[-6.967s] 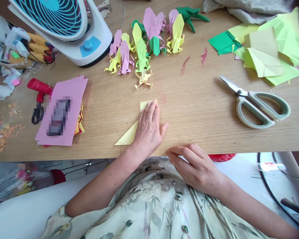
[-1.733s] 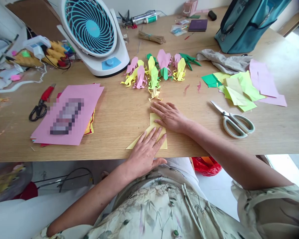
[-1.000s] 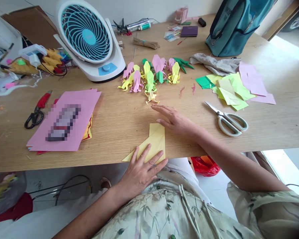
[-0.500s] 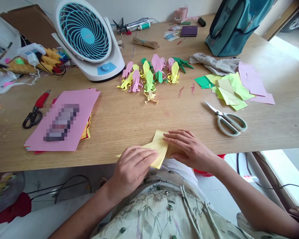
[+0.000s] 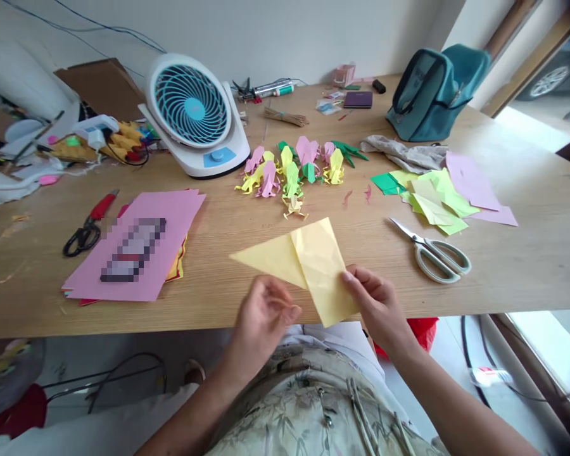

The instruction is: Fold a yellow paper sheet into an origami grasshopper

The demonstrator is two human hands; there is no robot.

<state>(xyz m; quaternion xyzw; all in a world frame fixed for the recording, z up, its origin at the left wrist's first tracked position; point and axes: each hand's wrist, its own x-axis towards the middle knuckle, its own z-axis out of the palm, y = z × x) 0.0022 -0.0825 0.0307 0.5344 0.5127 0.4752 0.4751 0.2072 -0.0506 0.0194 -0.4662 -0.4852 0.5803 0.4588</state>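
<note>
The right hand [image 5: 382, 307] pinched the yellow folded paper [image 5: 325, 272] by its right side, thumb on top and fingers beneath, a grip that seemed chosen to leave most of the sheet uncovered. The paper was tilted above the counter [image 5: 223, 291], near the middle of its near edge, its long point toward the left; whether that tip touched the wood could not be told. Just below it the left hand [image 5: 266, 316] was half open, fingers loosely curled, with nothing visible in its hold. The steel scissors [image 5: 439, 256] lay closed to the right, handles toward the near edge, probably for easy reach without crowding the paper. The folded-paper figures [image 5: 292, 180] were clustered at mid-counter, perhaps set back to leave room in front. Loose sheets [image 5: 430, 196] lay heaped on the right, while a stack of pink paper [image 5: 178, 215], topped by a pixelated dark object [image 5: 133, 250], sat near the front left, as if sorted apart. The wood-grained surface bore reddish smudges. Behind, a white fan [image 5: 192, 107] faced the near edge, a teal bag [image 5: 427, 101] stood toward the far right corner, and a pale wall [image 5: 332, 31] closed off the back.
</note>
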